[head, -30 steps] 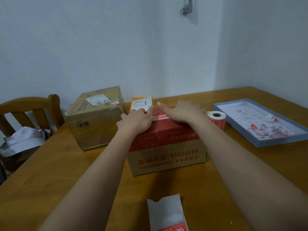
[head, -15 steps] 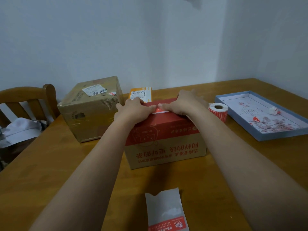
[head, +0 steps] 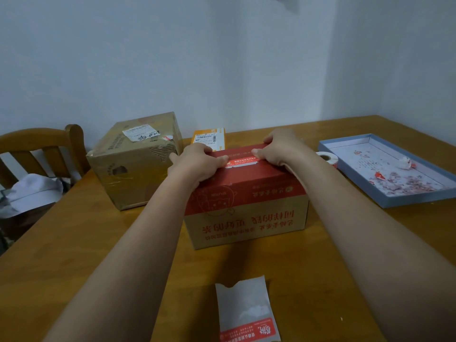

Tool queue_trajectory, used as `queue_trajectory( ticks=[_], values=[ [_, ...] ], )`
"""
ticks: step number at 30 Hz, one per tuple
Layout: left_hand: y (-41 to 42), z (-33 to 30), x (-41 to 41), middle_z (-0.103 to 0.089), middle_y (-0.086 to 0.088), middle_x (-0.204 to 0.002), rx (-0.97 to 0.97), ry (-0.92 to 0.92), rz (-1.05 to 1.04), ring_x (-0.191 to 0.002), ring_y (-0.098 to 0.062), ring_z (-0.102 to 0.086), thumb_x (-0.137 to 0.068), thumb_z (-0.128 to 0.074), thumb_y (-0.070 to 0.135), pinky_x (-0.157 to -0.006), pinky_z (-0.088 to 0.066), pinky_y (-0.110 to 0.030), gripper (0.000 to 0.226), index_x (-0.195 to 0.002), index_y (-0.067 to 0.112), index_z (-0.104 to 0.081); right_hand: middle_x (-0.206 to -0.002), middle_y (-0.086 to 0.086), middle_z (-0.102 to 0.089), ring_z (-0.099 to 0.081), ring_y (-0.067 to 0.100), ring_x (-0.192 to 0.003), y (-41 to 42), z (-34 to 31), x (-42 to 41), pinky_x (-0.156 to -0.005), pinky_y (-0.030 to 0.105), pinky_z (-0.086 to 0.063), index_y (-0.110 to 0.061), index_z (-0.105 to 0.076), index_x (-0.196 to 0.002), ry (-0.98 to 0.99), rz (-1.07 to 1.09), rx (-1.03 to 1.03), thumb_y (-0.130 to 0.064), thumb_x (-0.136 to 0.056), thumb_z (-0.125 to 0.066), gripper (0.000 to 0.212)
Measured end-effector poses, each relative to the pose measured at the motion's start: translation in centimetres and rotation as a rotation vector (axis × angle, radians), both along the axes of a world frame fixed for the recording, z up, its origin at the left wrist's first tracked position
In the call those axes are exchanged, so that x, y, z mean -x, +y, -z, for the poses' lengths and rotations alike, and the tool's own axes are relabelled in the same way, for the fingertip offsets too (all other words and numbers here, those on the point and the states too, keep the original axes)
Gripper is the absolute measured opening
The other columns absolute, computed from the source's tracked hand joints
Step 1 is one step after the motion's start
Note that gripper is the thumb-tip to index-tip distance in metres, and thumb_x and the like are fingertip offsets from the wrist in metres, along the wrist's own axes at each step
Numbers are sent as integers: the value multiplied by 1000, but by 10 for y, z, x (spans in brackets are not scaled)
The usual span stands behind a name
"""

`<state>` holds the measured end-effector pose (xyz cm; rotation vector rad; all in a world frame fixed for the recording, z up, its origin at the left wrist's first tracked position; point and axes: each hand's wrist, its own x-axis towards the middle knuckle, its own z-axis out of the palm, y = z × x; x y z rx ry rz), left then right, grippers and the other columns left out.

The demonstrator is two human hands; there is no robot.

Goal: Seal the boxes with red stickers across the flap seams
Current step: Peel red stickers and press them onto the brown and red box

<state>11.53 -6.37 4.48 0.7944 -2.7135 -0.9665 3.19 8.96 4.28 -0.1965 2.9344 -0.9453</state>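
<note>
A red-and-brown cardboard box stands in the middle of the wooden table. A red sticker lies across the seam of its top flaps. My left hand grips the box's top left edge, its thumb pressing on the sticker's left end. My right hand holds the top right side, thumb on the sticker's right end. A strip of backing paper with one more red sticker lies near the front edge. The sticker roll peeks out behind my right forearm.
A larger brown box with a shipping label stands at the left. A small orange box lies behind the red one. A shallow blue tray with paper scraps sits at the right. A wooden chair stands beside the table's left side.
Both hands slid from lying flat on the box top to gripping its sides, thumbs pressing the sticker's ends. The camera tipped upward a little.
</note>
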Motion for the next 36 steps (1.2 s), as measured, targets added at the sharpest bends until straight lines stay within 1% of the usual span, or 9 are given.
queue_trajectory(
  ticks=[4,8,10,13,16,21,28,33,36],
  values=[
    [-4,0,0,-40,-9,-146,-24,29,12,-141,-31,-16,-91,-60,48,-108,-26,-47,53,-140,30,-48,-139,7,-48,-48,31,-124,2,1,1,-102,42,-44,-17,-55,-131,31,-31,-2,-44,-88,-64,51],
    [-8,5,-1,-31,-10,-149,7,59,-1,-138,-33,-25,-96,-48,29,-110,-30,-46,48,-143,26,-45,-136,10,-52,-53,31,-116,9,4,-10,-86,34,-45,-12,-58,-125,117,-70,-19,-30,-95,-42,38],
    [-7,4,-2,-23,-13,-151,22,37,-19,-135,-36,-28,-93,-48,43,-109,-33,-49,54,-142,21,-44,-136,13,-52,-51,32,-121,13,0,-19,-90,36,-42,-7,-54,-129,119,-86,-32,-45,-98,-38,52],
    [1,2,-6,-21,-15,-152,90,-96,-13,-138,-39,-27,-78,-45,79,-110,-32,-50,93,-147,18,-34,-141,14,-49,-45,33,-129,13,-4,-32,-97,41,-42,-6,-47,-135,82,-100,-137,-81,-80,-40,93],
    [3,0,-9,-21,-13,-153,119,-141,-1,-138,-38,-29,-69,-53,84,-109,-34,-51,103,-147,19,-32,-143,14,-44,-44,33,-129,10,-3,-34,-96,43,-44,-11,-42,-138,42,-76,-180,-87,-66,-51,105],
    [-1,0,-9,-32,-8,-146,11,-52,11,-127,-34,-43,-67,-71,71,-101,-43,-52,98,-142,16,-41,-146,10,-40,-42,32,-130,9,-5,-28,-98,44,-44,-17,-41,-139,-8,-30,-77,-77,-62,-68,101],
    [-3,0,-13,-50,-7,-133,-186,53,2,-113,-30,-56,-62,-84,53,-96,-49,-50,98,-143,18,-41,-143,10,-42,-45,31,-126,11,-2,-21,-99,47,-45,-19,-40,-140,-18,-10,37,-58,-70,-76,88],
    [-7,3,-15,-48,-7,-134,-247,112,1,-114,-31,-57,-72,-81,41,-97,-49,-49,85,-144,21,-40,-144,11,-40,-45,32,-127,13,-1,-22,-100,47,-45,-22,-39,-141,-20,-27,130,-44,-80,-73,74],
    [-5,5,-17,-49,-7,-135,-255,111,12,-117,-33,-54,-72,-74,40,-98,-47,-51,77,-141,25,-44,-141,9,-43,-46,30,-123,18,1,-30,-97,43,-46,-21,-40,-139,7,-37,188,-29,-89,-60,55]
  ],
)
